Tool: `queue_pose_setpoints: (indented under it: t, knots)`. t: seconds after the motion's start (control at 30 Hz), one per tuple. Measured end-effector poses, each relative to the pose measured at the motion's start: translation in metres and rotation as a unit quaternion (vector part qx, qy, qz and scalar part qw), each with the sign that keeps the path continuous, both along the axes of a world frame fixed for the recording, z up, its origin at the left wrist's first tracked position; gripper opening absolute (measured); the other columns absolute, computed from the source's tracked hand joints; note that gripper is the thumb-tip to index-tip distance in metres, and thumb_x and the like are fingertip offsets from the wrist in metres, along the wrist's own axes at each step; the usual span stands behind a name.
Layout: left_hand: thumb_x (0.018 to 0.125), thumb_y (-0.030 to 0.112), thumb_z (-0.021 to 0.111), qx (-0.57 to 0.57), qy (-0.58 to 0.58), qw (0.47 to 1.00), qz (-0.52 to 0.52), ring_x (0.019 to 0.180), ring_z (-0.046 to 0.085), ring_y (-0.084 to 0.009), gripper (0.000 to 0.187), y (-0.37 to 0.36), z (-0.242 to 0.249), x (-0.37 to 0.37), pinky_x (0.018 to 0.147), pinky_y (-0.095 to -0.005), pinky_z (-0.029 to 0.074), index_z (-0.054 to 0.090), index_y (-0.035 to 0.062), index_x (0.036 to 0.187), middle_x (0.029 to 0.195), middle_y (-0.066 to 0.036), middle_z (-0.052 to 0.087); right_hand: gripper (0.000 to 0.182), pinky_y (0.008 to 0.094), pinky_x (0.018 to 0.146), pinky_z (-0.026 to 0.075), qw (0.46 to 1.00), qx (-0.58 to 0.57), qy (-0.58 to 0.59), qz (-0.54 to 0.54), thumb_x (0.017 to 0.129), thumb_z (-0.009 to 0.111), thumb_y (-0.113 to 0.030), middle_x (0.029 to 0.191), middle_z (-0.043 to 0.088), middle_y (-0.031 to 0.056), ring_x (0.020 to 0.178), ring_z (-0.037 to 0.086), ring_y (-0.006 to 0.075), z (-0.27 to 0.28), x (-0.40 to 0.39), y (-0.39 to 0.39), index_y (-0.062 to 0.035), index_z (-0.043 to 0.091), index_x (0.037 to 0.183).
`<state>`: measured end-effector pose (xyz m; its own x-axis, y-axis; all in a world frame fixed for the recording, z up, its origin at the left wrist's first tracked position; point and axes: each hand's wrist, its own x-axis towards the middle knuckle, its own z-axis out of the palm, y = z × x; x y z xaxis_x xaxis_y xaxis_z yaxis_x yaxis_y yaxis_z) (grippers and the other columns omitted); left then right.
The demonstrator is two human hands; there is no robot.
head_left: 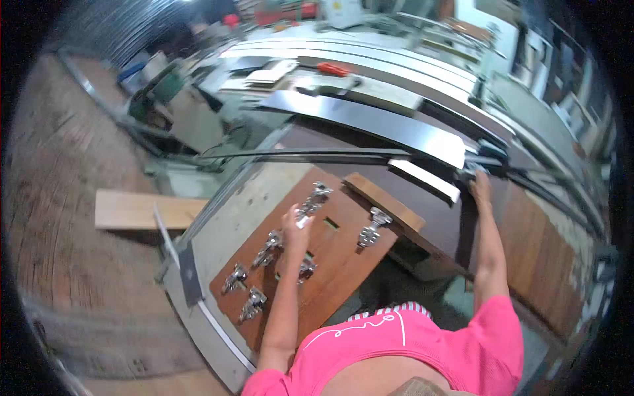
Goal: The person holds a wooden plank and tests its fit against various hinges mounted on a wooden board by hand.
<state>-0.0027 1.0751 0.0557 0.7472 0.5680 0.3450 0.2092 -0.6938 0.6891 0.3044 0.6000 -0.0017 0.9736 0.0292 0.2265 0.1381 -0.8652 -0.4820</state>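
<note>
My left hand [294,223] is over the brown wooden board [330,264], its fingers closed around a small white thing [302,219], beside metal hinges [316,196]. Several more metal hinges lie on the board, one of them [373,228] near its right edge. Out to the right, my right hand [477,181] reaches to a dark and grey object [487,157] at the end of a long shiny metal strip [370,122]. Blur hides the fingers of that hand and whether they grip anything.
A wooden block [385,202] rests at the board's upper right edge. Behind it is a short white strip [424,179]. A red tool [333,68] lies farther back. A light plank [148,209] sticks out at the left, and a bin [165,99] stands beyond.
</note>
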Motion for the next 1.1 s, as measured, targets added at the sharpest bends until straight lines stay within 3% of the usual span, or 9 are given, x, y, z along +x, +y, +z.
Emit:
queue_pose_setpoints:
  t: [0.17, 0.2, 0.27, 0.37, 0.63, 0.7, 0.8, 0.93, 1.1]
  knots:
    - [0.078, 0.028, 0.073, -0.117, 0.007, 0.986, -0.122, 0.104, 0.055, -0.0290, 0.060, -0.067, 0.046, 0.032, 0.087, -0.0399, 0.046, 0.049, 0.0067, 0.128, 0.114, -0.017, 0.053, 0.027, 0.0408, 0.083, 0.043, 0.975, 0.174, -0.099, -0.100, 0.084, 0.058, -0.013, 0.103, 0.059, 0.0168, 0.095, 0.056, 0.0336, 0.056, -0.041, -0.027, -0.0042, 0.055, 0.110]
    - [0.078, 0.031, 0.073, -0.135, 0.009, 0.978, -0.161, 0.105, 0.055, -0.0289, 0.063, -0.083, 0.047, 0.040, 0.087, -0.0400, 0.046, 0.047, 0.0083, 0.131, 0.116, -0.018, 0.053, 0.028, 0.0308, 0.079, 0.044, 0.974, 0.143, -0.147, -0.097, 0.084, 0.057, -0.012, 0.100, 0.060, 0.0063, 0.089, 0.056, 0.0181, 0.052, -0.048, -0.027, -0.0026, 0.056, 0.111]
    - [0.078, 0.042, 0.071, -0.097, 0.001, 0.958, -0.268, 0.112, 0.052, -0.0310, 0.074, -0.118, 0.035, 0.062, 0.093, -0.0394, 0.044, 0.040, 0.0113, 0.138, 0.123, -0.020, 0.049, 0.029, 0.0271, 0.076, 0.046, 0.853, 0.424, -0.125, 0.278, 0.084, 0.045, -0.001, 0.100, 0.057, 0.0032, 0.087, 0.054, 0.0129, 0.080, -0.088, 0.024, -0.0095, 0.055, 0.110]
    - [0.076, 0.053, 0.070, -0.211, 0.009, 0.925, -0.317, 0.126, 0.042, -0.0314, 0.091, -0.171, 0.061, 0.069, 0.102, -0.0405, 0.038, 0.029, 0.0091, 0.145, 0.134, -0.022, 0.042, 0.025, 0.0199, 0.061, 0.044, 0.858, 0.422, 0.016, 0.293, 0.083, 0.045, 0.000, 0.089, 0.056, 0.0006, 0.073, 0.051, 0.0058, 0.120, -0.171, 0.109, -0.0081, 0.057, 0.104]
    - [0.083, -0.004, 0.053, -0.591, -0.034, 0.753, -0.288, 0.100, 0.060, -0.0196, 0.044, -0.161, 0.052, 0.056, 0.085, -0.0317, 0.051, 0.048, 0.0044, 0.126, 0.107, -0.007, 0.061, 0.056, 0.0397, 0.092, 0.045, 0.895, 0.427, 0.050, 0.122, 0.089, 0.056, -0.045, 0.116, 0.056, 0.0159, 0.106, 0.056, 0.0279, 0.108, -0.221, 0.178, -0.0052, 0.046, 0.127]
    - [0.079, -0.008, 0.049, -0.614, -0.109, 0.739, -0.256, 0.091, 0.062, -0.0197, 0.040, -0.169, 0.047, 0.050, 0.080, -0.0314, 0.050, 0.056, 0.0048, 0.117, 0.101, -0.007, 0.063, 0.085, 0.0491, 0.084, 0.049, 0.473, 0.705, 0.475, 0.231, 0.076, 0.049, -0.076, 0.106, 0.057, 0.0115, 0.102, 0.056, 0.0337, 0.081, -0.234, 0.180, -0.0033, 0.050, 0.119]
    - [0.076, -0.004, 0.050, -0.107, -0.097, 0.956, -0.256, 0.094, 0.058, -0.0351, 0.051, -0.164, 0.040, 0.029, 0.084, -0.0480, 0.045, 0.057, 0.0179, 0.121, 0.105, -0.013, 0.065, 0.078, 0.0516, 0.085, 0.050, 0.445, 0.747, 0.458, 0.184, 0.076, 0.052, -0.074, 0.107, 0.061, 0.0123, 0.101, 0.060, 0.0309, 0.090, -0.244, 0.182, -0.0086, 0.053, 0.119]
    - [0.078, 0.007, 0.058, 0.099, 0.138, 0.922, -0.349, 0.120, 0.043, -0.0403, 0.058, -0.166, 0.072, 0.009, 0.100, -0.0506, 0.033, 0.047, 0.0203, 0.134, 0.132, -0.018, 0.050, 0.056, 0.0479, 0.086, 0.051, 0.444, 0.788, 0.407, 0.127, 0.083, 0.061, -0.055, 0.113, 0.061, 0.0116, 0.101, 0.061, 0.0274, 0.045, -0.238, 0.147, -0.0106, 0.056, 0.117]
    - [0.079, 0.022, 0.070, 0.017, -0.012, 0.875, -0.483, 0.123, 0.041, -0.0415, 0.064, -0.186, 0.021, 0.027, 0.104, -0.0438, 0.035, 0.042, 0.0179, 0.137, 0.141, -0.024, 0.034, 0.050, 0.0404, 0.098, 0.046, 0.604, 0.778, 0.077, 0.152, 0.087, 0.063, -0.035, 0.122, 0.055, 0.0113, 0.109, 0.055, 0.0264, 0.034, -0.215, -0.013, -0.0030, 0.051, 0.123]
